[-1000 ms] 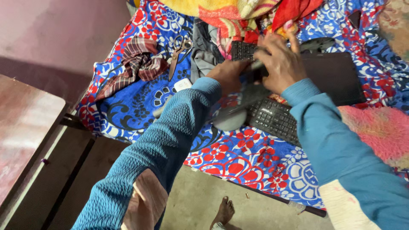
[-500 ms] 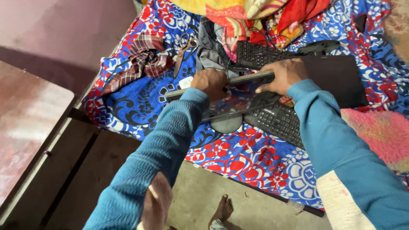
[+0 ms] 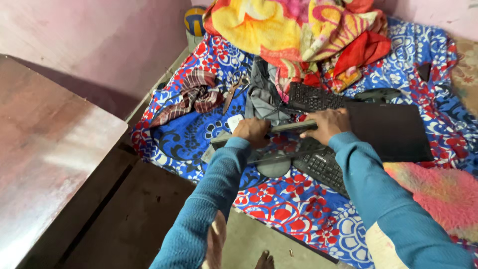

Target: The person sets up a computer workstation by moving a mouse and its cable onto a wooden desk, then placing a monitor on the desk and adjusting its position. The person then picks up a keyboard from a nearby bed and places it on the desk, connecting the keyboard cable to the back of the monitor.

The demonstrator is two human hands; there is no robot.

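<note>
Together, two hands, left hand [image 3: 252,130] and right hand [image 3: 326,124], clench one flat grey monitor [image 3: 291,127], held edge-up above the bed [image 3: 279,199] near its front edge. Two black keyboards [image 3: 323,167] lie beneath and behind it; one pair of scissors [image 3: 232,93] rests toward the left edge.
</note>
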